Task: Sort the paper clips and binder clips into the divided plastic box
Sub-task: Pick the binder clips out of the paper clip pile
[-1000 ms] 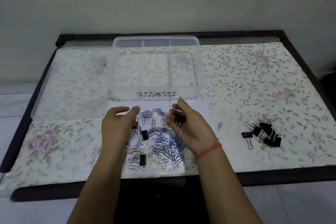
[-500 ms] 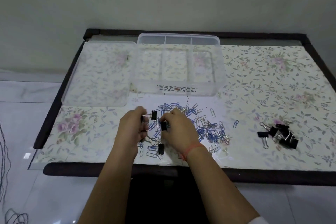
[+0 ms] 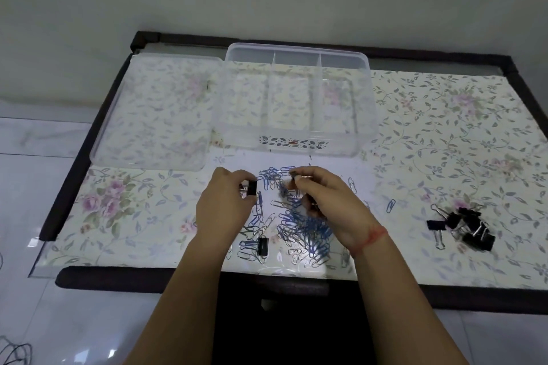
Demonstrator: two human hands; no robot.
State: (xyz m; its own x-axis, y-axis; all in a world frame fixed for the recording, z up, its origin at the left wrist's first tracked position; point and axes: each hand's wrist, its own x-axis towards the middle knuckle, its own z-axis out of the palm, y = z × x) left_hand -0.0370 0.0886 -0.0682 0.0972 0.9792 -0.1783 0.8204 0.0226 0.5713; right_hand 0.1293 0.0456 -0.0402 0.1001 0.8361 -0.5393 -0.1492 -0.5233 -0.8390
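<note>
- Black binder clips are judged to be in the course of separation from the mixed pile point(image 3: 299, 222) of paper clips, which is spread at the middle of the table's point(image 3: 444, 127) front edge. Sorting is judged to be at an early stage.
- Towards the back left corner a clear lid point(image 3: 154, 109) is laid flat, just beside the box.
- Over the pile's left edge the left hand point(image 3: 225, 204) is closed, and a binder clip point(image 3: 251, 187) is pinched between its thumb and fingers.
- At the middle of the back edge the box point(image 3: 296, 47) is set, open. Nothing can be made out in its three compartments.
- One loose clip point(image 3: 262, 246), black, is left among the paper clips near the front edge.
- Over the pile's back part the right hand point(image 3: 329, 204) is curled, and a small dark clip point(image 3: 293, 176) is pinched at its fingertips. Its kind cannot be told for certain, and whether more is tucked under the palm cannot be told.
- Right of that hand a stray clip point(image 3: 390, 206), blue, is seen apart from the pile.
- Towards the front right corner a heap point(image 3: 465, 225) of binder clips is gathered, well apart from the pile.
- For the next move, both pinches must be kept firm and the held clips lifted free of any hooked paper clips. One compartment should then be reserved for each kind.
</note>
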